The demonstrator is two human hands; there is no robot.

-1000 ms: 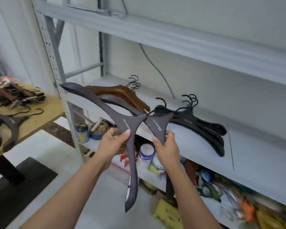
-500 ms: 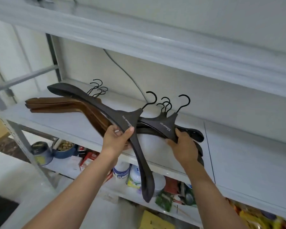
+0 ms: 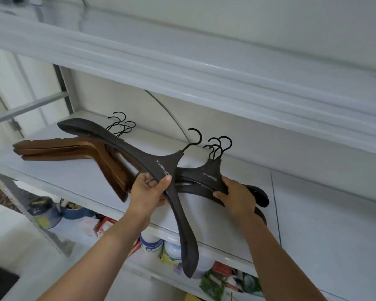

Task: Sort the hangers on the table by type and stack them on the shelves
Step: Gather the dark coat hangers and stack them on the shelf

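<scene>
left hand (image 3: 149, 190) grips hanger (image 3: 139, 153) at neck, lower arm overhanging shelf (image 3: 313, 213) front edge. right hand (image 3: 237, 196) clutches black stack (image 3: 213, 174) mid-shelf, its right arms partly hidden behind wrist. brown stack (image 3: 74, 148) at left end.

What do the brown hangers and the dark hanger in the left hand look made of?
Brown hangers: likely wood, stained, slight sheen; streaky tone suggests grain. Dark hanger in the left hand: matte dark finish, white printed lettering; coated wood or plastic, unclear.
</scene>
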